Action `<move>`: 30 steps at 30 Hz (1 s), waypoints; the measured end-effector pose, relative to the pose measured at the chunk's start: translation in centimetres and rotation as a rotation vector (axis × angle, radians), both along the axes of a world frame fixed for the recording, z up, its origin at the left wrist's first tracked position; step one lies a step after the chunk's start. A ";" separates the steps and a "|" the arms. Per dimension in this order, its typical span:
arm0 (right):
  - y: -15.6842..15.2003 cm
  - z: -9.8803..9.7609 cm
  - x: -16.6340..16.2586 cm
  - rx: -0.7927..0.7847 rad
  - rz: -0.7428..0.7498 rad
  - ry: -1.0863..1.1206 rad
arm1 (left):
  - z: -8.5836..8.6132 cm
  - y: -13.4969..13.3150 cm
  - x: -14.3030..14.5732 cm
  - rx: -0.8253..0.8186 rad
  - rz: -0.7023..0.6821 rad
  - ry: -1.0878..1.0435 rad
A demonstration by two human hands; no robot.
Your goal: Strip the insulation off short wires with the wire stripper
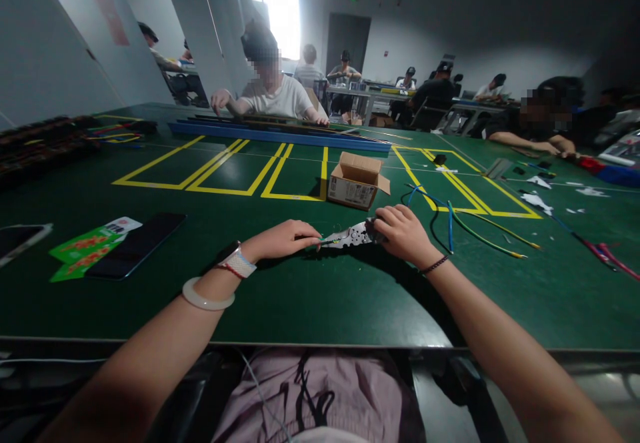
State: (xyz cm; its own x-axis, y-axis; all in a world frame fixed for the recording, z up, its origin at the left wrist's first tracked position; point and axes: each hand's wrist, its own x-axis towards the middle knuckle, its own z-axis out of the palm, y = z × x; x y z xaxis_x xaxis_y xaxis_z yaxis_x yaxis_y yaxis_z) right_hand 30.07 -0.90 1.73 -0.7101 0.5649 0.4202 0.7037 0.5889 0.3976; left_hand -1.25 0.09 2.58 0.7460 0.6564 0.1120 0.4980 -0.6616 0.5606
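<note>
My right hand (404,231) is closed round the dark handles of a wire stripper (351,235), whose flat metal jaws point left just above the green table (320,296). My left hand (286,238) pinches the end of a thin green wire (326,239) and holds it at the stripper's jaws. Both hands rest on the table close together, a little in front of a small open cardboard box (356,181).
Loose blue, green and yellow wires (470,228) lie right of my right hand. A dark phone (136,243) and green leaflets (87,246) lie at the left, another phone (20,237) at the far left edge. Yellow tape lines mark the table. Other people sit at the far side and right.
</note>
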 end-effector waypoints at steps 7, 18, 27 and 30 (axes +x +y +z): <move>0.0 0.1 -0.1 -0.009 -0.017 0.017 | 0.3 -0.1 0.0 0.019 0.034 -0.026; -0.1 0.1 -0.4 -0.042 -0.025 0.001 | 0.5 -0.1 -0.1 0.042 0.042 -0.035; -0.2 0.1 -0.8 -0.372 -0.045 0.201 | 0.2 -0.1 0.0 0.142 0.039 -0.012; 0.0 0.2 -0.5 -0.547 -0.027 0.258 | 0.0 -0.1 0.2 0.147 0.055 -0.024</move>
State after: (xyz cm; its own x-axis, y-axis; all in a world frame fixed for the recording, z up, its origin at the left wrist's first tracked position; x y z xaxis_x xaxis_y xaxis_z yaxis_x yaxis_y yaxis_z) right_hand 29.53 -0.91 1.89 -0.6067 0.7639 0.2200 0.7545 0.6405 -0.1433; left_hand -1.08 0.02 2.57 0.7053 0.6716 0.2271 0.5237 -0.7095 0.4715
